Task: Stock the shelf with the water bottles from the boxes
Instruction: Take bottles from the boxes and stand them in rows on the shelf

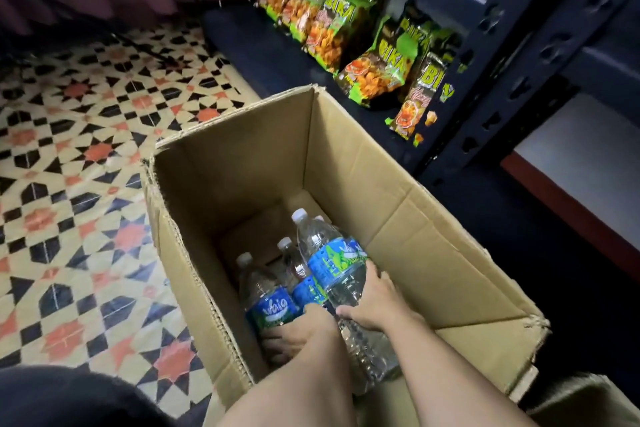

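Observation:
An open cardboard box point(398, 184) stands on the floor in front of a dark shelf point(277, 55). Inside it are clear water bottles with blue labels and white caps. My right hand point(377, 302) grips a large bottle point(332, 253) around its middle, tilted and raised above the others. My left hand point(298, 329) reaches deep into the box and holds the lower part of another bottle point(266, 298) at the near left. A third bottle point(294, 263) stands between them, partly hidden.
Green and orange snack bags point(346, 28) line the low shelf, with bare shelf to their left. A dark metal upright point(540, 55) rises at the right. Patterned tile floor point(86, 149) lies to the left. A second cardboard box point(588, 402) shows at bottom right.

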